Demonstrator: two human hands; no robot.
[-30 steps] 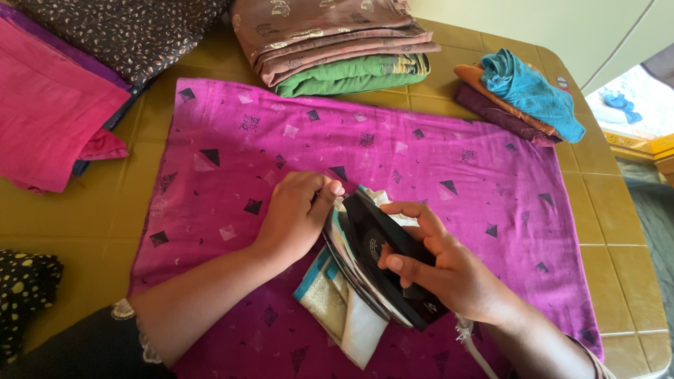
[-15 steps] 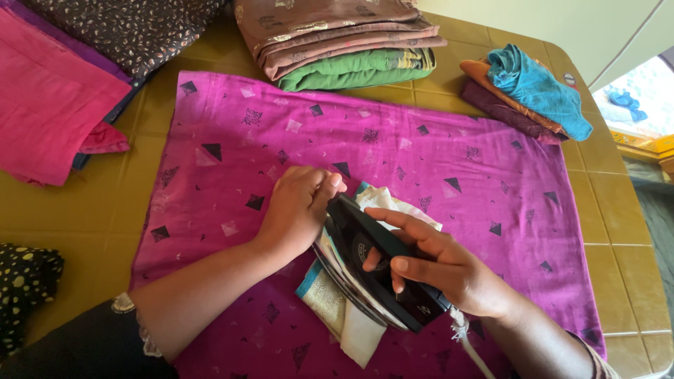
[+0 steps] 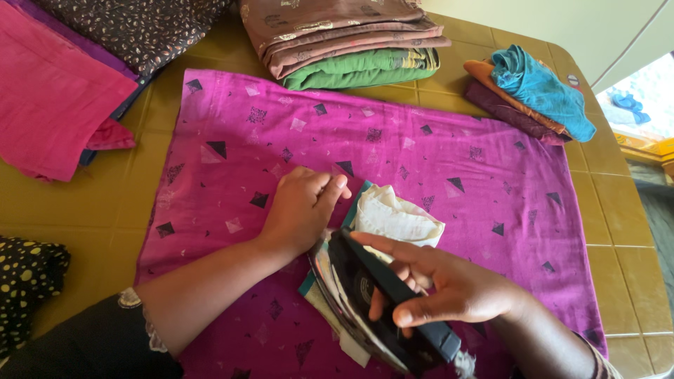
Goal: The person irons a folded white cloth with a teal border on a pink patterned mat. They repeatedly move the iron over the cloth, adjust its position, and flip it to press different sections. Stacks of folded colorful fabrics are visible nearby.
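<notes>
Right hand [image 3: 456, 291] w/ closed grip on black iron [image 3: 379, 309]; left hand [image 3: 302, 210] flat, open, pressing cream cloth [image 3: 393, 217].

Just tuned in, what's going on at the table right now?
A person is ironing. The right hand grips a black iron on a small white and teal cloth piece, which the left hand presses flat. Both lie on a magenta patterned fabric spread over the yellow table, with folded clothes stacked behind.
</notes>
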